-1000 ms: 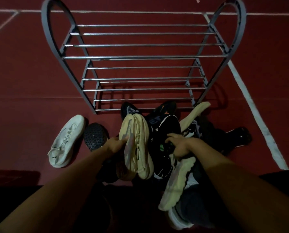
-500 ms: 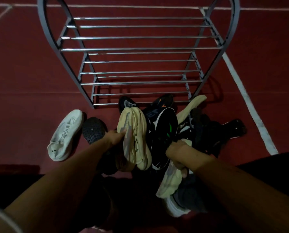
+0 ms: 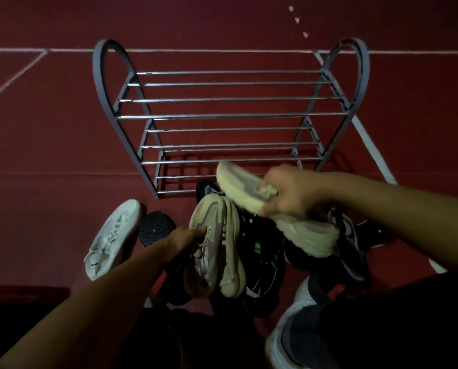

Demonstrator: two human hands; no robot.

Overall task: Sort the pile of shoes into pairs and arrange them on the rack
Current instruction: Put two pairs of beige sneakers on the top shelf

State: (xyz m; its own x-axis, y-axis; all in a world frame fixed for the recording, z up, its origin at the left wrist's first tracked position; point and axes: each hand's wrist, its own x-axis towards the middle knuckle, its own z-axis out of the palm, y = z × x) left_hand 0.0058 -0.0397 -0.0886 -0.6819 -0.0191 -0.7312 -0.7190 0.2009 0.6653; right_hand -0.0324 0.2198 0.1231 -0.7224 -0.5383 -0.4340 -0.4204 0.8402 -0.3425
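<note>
The right hand (image 3: 289,193) gripped a cream shoe (image 3: 270,209) lifted above the pile of shoes (image 3: 262,251), just before the rack (image 3: 230,117) (its shelves bare). The left hand (image 3: 184,239), fingers curled, held a matching cream shoe (image 3: 209,246) on the pile.

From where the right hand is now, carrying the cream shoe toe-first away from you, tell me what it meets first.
Probably the rack: the cream shoe in the right hand has its toe over the lowest front rails. No shoes sit on the rails. Depth is unclear from this single view, so the toe may pass above them.

No readable text, labels, brands or numbers anywhere; frame dim, blurred.
</note>
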